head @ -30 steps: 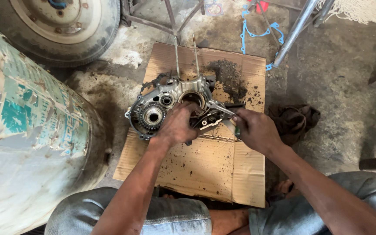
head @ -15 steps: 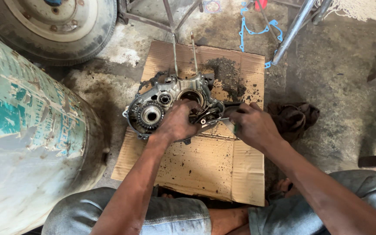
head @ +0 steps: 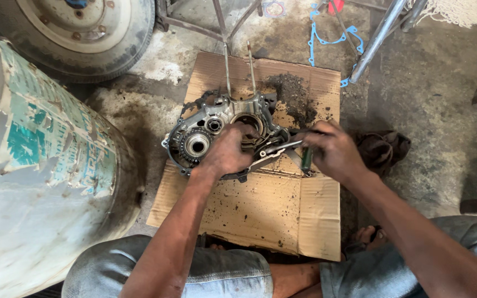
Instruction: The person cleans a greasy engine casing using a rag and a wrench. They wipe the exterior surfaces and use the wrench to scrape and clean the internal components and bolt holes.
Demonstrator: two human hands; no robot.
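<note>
The engine case (head: 216, 138) lies on the cardboard (head: 260, 215) on the floor, and it looks heavy, hard and greasy, so its thick rim is the best place to grab. The left hand (head: 228, 150) presses down on its middle with bent fingers. The right hand (head: 332, 150), just beside its right edge, is closed around a green-handled tool (head: 306, 159).

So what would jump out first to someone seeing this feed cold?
The grey engine case on the oily cardboard mid-frame, with the left hand pressed on it. Just right of it, the right hand grips a green-handled tool. A peeling white drum fills the left edge.
</note>
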